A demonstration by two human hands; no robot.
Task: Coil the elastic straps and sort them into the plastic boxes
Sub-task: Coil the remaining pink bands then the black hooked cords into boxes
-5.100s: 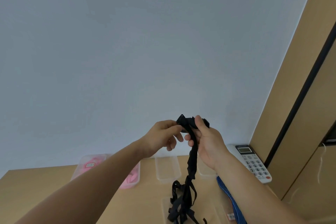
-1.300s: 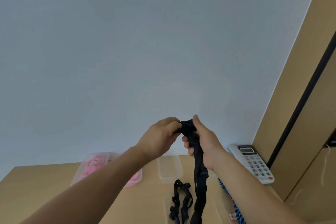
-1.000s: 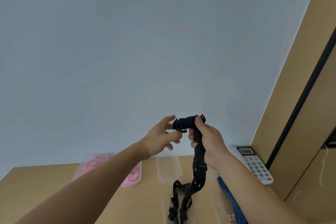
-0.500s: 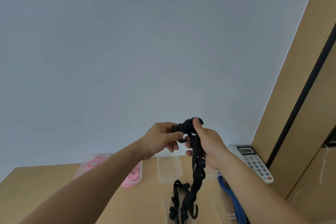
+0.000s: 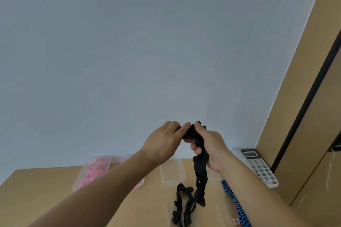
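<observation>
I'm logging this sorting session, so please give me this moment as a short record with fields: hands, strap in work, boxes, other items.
left hand: grips the coiled top of the black elastic strap
right hand: grips the same strap; its tail hangs toward the wooden table
boxes: clear plastic box holding pink straps, left; empty clear plastic box, middle
loose straps: second black strap and a blue striped strap on the table
other: white desk telephone, right

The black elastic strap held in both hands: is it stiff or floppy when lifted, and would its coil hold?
Probably floppy: the black elastic strap hangs limp and twisted below the right hand. Its coil would likely loosen if released, since the left hand also grips it.
</observation>
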